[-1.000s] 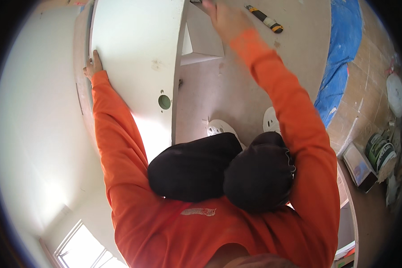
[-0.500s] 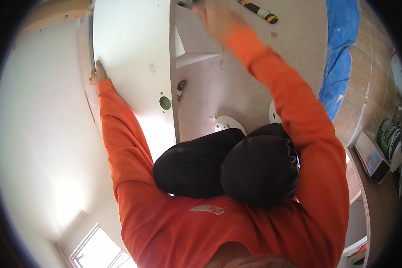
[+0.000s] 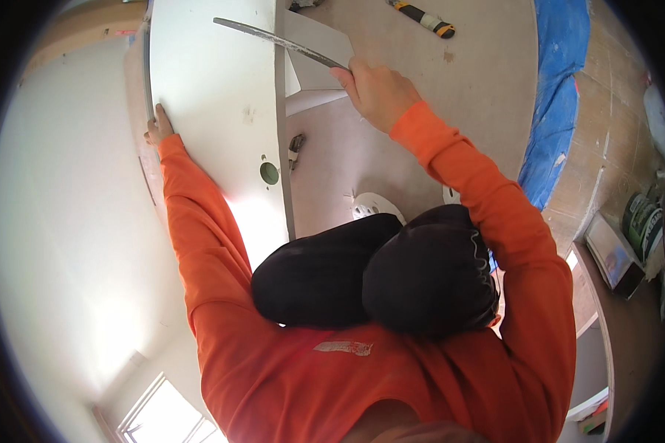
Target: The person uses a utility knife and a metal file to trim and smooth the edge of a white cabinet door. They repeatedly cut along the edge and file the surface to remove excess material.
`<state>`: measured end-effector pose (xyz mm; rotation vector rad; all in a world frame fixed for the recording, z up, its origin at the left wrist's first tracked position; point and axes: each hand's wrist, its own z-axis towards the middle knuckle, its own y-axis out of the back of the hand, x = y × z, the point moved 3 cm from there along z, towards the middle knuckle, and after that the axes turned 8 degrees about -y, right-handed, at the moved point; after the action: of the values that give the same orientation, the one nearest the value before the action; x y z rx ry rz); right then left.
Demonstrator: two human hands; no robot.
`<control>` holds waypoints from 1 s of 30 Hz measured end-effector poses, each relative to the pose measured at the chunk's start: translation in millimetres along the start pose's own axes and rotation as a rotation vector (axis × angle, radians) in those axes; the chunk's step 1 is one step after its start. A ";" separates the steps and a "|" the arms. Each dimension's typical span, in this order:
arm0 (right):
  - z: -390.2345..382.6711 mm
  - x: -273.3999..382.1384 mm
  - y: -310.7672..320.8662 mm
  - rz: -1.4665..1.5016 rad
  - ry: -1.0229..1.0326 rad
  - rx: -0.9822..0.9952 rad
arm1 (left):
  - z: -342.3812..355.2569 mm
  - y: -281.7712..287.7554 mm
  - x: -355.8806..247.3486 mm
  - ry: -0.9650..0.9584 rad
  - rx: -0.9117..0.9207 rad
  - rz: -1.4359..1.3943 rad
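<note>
My left hand (image 3: 159, 127) grips the left edge of a white panel (image 3: 207, 92), which has a round hole (image 3: 269, 173) low near its right edge. My right hand (image 3: 377, 96) is closed on a long, thin, worn metal bar (image 3: 295, 46), maybe a file, that slants up-left over the panel's upper part; whether it touches the panel I cannot tell. A yellow-and-black utility knife (image 3: 421, 16) lies on the beige floor (image 3: 488, 88) at the top. A small dark tool (image 3: 296, 149) lies beside the panel's right edge. A white box-like piece (image 3: 319, 55) stands behind the bar.
My knees and white shoes (image 3: 373, 208) are below. Blue sheeting (image 3: 554, 133) runs along the right, beside tan flooring (image 3: 602, 133). A bucket (image 3: 641, 229) and silver box (image 3: 612, 255) are at the far right. A pale wall (image 3: 66, 192) and window (image 3: 166, 410) are on the left.
My right hand has come down from the top of the view, and the long metal bar now shows fully across the panel. My left hand stays on the panel's edge.
</note>
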<state>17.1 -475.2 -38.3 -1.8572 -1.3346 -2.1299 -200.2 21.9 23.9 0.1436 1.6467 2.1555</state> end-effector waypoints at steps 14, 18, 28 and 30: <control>22.7 4.9 11.1 -0.034 -0.021 0.018 | 3.0 3.8 4.3 0.015 0.023 -0.024; 76.6 4.8 20.6 0.053 -0.224 0.051 | -1.7 -11.1 -15.1 -0.013 0.024 -0.038; 48.3 19.7 12.9 0.042 0.055 -0.146 | -14.5 -0.9 -22.7 -0.014 0.078 -0.006; 54.9 26.0 14.0 0.022 -0.060 -0.041 | -16.0 3.9 -24.4 0.013 0.084 -0.015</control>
<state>60.8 -438.7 -12.9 -1.9562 -1.2846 -2.1234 -184.3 -2.7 27.1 0.1423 1.7411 2.0806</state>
